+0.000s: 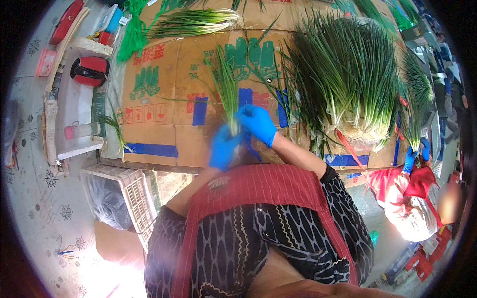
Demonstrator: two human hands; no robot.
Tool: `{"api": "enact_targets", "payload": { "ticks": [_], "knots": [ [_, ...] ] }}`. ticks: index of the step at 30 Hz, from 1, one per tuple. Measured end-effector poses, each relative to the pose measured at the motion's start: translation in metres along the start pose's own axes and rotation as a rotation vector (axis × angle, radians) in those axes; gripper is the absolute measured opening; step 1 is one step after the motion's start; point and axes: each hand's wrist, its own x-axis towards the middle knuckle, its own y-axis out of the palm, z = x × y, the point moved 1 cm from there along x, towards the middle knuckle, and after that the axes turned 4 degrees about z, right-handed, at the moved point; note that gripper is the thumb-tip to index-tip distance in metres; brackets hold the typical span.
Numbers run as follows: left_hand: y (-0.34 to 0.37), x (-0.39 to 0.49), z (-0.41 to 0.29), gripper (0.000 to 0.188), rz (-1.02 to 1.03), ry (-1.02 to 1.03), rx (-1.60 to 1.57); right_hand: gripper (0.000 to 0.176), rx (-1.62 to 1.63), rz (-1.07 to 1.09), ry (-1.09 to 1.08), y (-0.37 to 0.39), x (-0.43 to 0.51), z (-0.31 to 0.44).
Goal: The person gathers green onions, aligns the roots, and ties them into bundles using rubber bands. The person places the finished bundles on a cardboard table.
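A small bunch of scallions (226, 89) stands out from my hands, green tops pointing away from me over the cardboard. Blue-gloved and blurred, my left hand (224, 146) grips its pale lower end. My right hand (258, 123), also in a blue glove, has its curled fingers on the stems from the right side, just above the left hand. The root ends are hidden or blurred between the gloves. To the right lies a large heap of scallions (346, 85), white ends and roots towards me, with a red ribbon (350, 149) at its near edge.
Trimmed scallions (201, 21) lie at the table's far side. Green netting (132, 37) hangs at the far left. Blue tape (152, 149) marks the cardboard table cover (179, 130). A plastic crate (128, 186) holding a bag stands below left. At right, a co-worker's blue-gloved hands (415, 156) hold scallions.
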Motion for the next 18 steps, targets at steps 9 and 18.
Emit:
{"api": "enact_targets", "payload": {
  "ticks": [9,18],
  "knots": [
    [-0.027,0.015,0.048,0.02,-0.048,0.101,0.354,0.015,-0.354,-0.17,-0.346,0.002,-0.019,0.012],
    [-0.028,0.018,0.05,0.02,0.004,0.093,0.29,0.013,-0.363,-0.143,-0.461,0.002,-0.021,0.008]
  ]
}}
